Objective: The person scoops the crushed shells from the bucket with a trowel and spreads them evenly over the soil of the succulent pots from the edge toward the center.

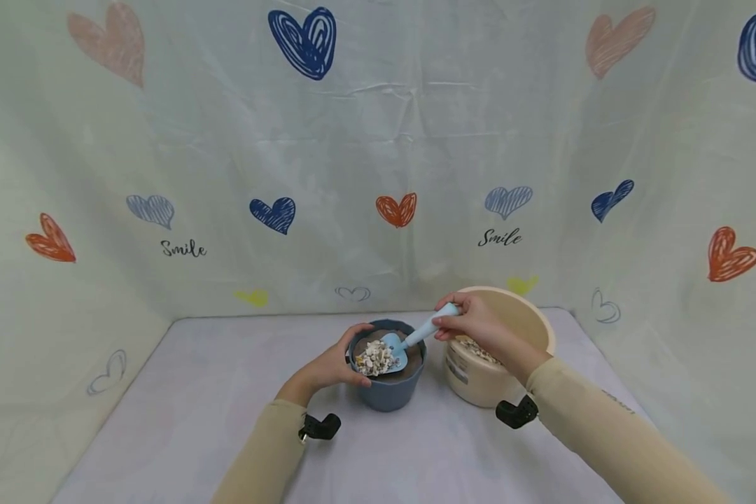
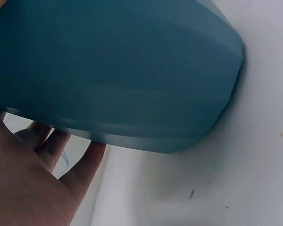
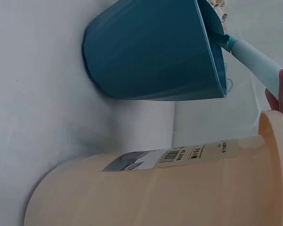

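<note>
Blue pot [image 1: 387, 395] on bench [image 1: 227, 392]: scoop [image 1: 423, 332] at its mouth, pale granules [image 1: 374, 358] at blade.
Left hand [image 1: 332, 364] grips pot wall; right hand [image 1: 475, 325] grasps scoop handle. Beige tub [image 1: 479, 383] sits right of pot; heart-print sheet [image 1: 353, 147] hangs behind.

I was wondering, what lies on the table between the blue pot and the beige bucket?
Nothing: the right wrist view shows only bare white tabletop between the blue pot and the beige bucket.
</note>
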`<state>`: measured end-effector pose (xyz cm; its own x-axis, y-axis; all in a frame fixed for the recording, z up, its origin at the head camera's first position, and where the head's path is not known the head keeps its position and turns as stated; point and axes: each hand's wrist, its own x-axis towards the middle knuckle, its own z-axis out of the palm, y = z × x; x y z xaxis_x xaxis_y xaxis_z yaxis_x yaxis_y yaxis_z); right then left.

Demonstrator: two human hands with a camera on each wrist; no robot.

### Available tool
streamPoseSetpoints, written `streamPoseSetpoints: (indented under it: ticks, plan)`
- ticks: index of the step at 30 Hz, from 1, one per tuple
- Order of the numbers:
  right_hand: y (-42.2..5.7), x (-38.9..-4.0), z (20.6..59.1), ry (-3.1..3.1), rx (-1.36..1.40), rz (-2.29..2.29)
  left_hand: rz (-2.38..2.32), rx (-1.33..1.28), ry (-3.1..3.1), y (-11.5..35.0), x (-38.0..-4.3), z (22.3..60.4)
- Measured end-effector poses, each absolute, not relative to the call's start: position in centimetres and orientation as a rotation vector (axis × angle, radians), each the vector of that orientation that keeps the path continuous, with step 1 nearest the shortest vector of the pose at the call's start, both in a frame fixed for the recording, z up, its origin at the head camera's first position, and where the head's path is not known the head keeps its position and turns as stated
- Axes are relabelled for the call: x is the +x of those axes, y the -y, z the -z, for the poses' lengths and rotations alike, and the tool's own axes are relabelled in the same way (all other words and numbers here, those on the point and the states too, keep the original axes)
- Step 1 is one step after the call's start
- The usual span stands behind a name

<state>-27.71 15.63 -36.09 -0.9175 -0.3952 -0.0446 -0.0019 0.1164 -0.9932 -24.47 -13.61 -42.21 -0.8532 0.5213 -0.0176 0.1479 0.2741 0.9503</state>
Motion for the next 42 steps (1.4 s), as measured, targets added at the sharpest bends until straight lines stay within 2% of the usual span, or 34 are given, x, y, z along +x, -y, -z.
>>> streamPoseSetpoints:
  ticks: [16, 25, 42]
  plan:
    - [-15.0, -27.3, 35.7, -2.139, -0.584, 1.847, -1.649, 0.616, -2.251, 12.9, -22.2, 42.9]
    - [-14.6, -26.9, 34.8, -2.169, -0.674, 1.813, -1.684, 0.621, -2.297, 12.9, -22.5, 45.3]
    - [-13.7, -26.1, 33.4, -2.226, -0.726, 1.776, -1.749, 0.555, -2.290, 12.1, -20.8, 45.0]
